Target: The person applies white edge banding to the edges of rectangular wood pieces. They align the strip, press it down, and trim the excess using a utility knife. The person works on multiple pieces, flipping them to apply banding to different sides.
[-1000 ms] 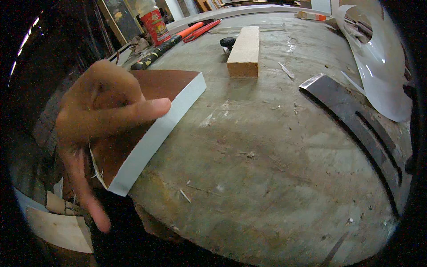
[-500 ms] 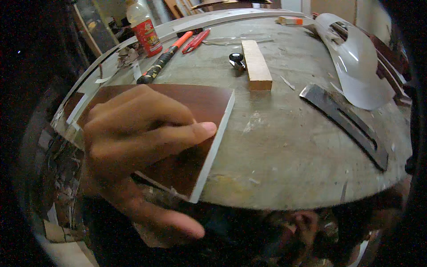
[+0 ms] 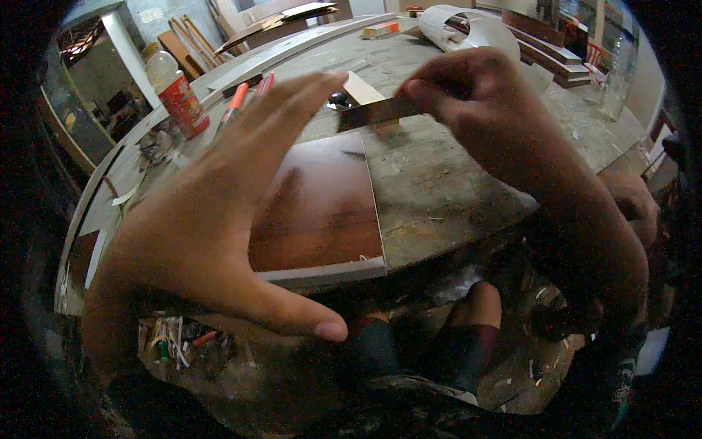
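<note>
A brown laminate board with pale edges lies at the table's near edge. My left hand hovers over its left part, thumb and fingers spread wide, holding nothing. Above the board's far right corner, my right hand pinches one end of a dark flat plane blade, which points left toward my left fingertips. Behind the blade lies a pale wood block, partly covered. Beside it a small black and silver piece shows between blade and fingers.
A red-labelled bottle stands at the far left, near an orange-handled hammer and a red cutter. Toward the back are a small orange and white box and a curved white plastic piece. Boards are stacked behind.
My right hand has come into view with the plane blade, which lay on the table's right side. My left hand has lifted and opened from the board's edge. The view has shifted.
</note>
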### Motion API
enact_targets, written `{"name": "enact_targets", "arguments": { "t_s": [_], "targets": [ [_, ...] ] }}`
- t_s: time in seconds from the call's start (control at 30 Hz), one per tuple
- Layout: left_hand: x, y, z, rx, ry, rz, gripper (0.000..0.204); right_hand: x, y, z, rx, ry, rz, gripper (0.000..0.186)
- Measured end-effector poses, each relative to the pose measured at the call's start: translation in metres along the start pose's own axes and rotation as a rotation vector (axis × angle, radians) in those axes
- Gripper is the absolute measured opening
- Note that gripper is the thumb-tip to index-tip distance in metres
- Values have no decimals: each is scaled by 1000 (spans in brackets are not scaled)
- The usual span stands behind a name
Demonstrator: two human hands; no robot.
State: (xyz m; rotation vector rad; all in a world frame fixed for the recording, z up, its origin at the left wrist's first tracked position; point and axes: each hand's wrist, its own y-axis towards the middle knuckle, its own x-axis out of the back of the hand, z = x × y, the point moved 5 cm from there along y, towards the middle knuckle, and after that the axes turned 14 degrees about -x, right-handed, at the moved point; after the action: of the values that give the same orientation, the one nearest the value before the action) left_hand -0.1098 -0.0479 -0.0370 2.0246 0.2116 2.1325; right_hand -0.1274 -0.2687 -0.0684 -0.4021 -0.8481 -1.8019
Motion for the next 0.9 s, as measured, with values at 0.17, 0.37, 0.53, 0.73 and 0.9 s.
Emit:
{"name": "enact_targets", "arguments": {
  "t_s": [0.17,0.37,0.53,0.73,0.9],
  "targets": [
    [-19,-26,8,89,-108,33,149,-25,19,-4,-141,93,266,25],
    [-17,-18,10,491,-121,346,150,-29,12,-5,-99,78,243,24],
    [-22,-32,16,400,-183,201,142,-30,16,-3,-138,124,275,20],
    [-42,-43,33,402,-272,132,135,-28,16,-1,-96,67,276,20],
    [-55,-52,44,419,-319,88,129,-26,13,-2,-122,93,293,17]
  ]
}}
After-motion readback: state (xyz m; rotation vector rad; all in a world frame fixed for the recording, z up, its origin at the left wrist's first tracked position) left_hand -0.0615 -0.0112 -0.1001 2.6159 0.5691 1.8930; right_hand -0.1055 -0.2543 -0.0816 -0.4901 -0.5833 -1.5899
